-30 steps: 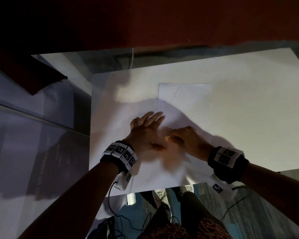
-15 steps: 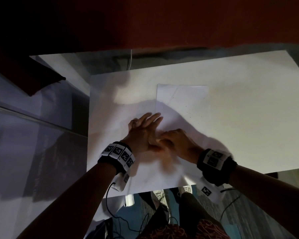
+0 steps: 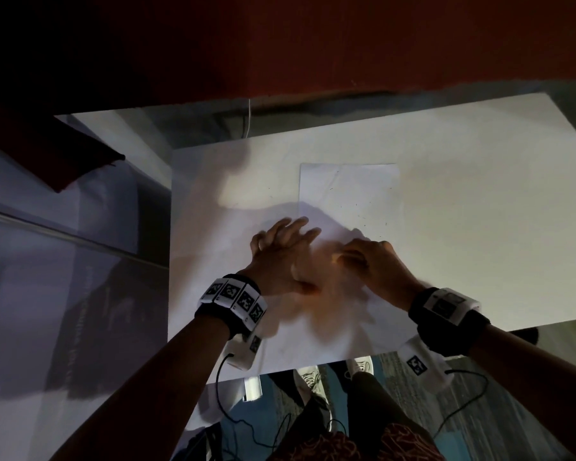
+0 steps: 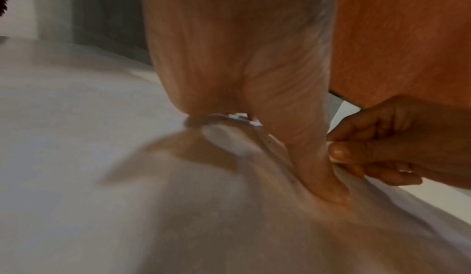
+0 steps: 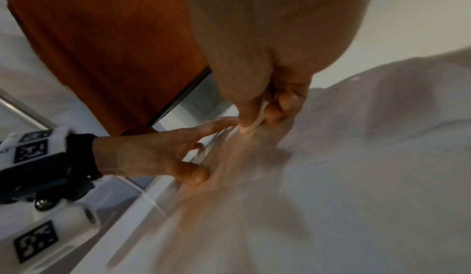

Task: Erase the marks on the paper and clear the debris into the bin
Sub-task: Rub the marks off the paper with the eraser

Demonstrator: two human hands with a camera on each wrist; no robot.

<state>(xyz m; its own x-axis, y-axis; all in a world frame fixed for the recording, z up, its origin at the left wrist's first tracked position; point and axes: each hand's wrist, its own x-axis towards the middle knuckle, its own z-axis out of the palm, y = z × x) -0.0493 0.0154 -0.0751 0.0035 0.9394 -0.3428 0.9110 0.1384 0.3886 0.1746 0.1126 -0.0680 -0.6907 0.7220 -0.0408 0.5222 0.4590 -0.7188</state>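
Note:
A white sheet of paper [image 3: 350, 191] lies on the white table [image 3: 479, 211], its near part under both hands. Small dark debris specks [image 3: 363, 218] dot the sheet. My left hand [image 3: 280, 257] lies flat with straight fingers, pressing the paper's left edge down; its thumb [image 4: 323, 181] presses the sheet. My right hand [image 3: 366, 257] is beside it, fingers curled, pinching a small white eraser [image 5: 251, 124] whose tip touches the paper. A faint pencil oval [image 5: 325, 100] shows on the sheet to the right of the eraser. No bin is in view.
The table's left edge [image 3: 171, 261] and near edge [image 3: 313, 367] are close to my arms. A dark red wall [image 3: 313, 44] stands behind the table. Feet in shoes [image 3: 308, 377] and cables [image 3: 246, 437] are on the floor below.
My right hand slid left against the left hand half a second ago, then back right to about where it began. The left hand stays pressed on the paper.

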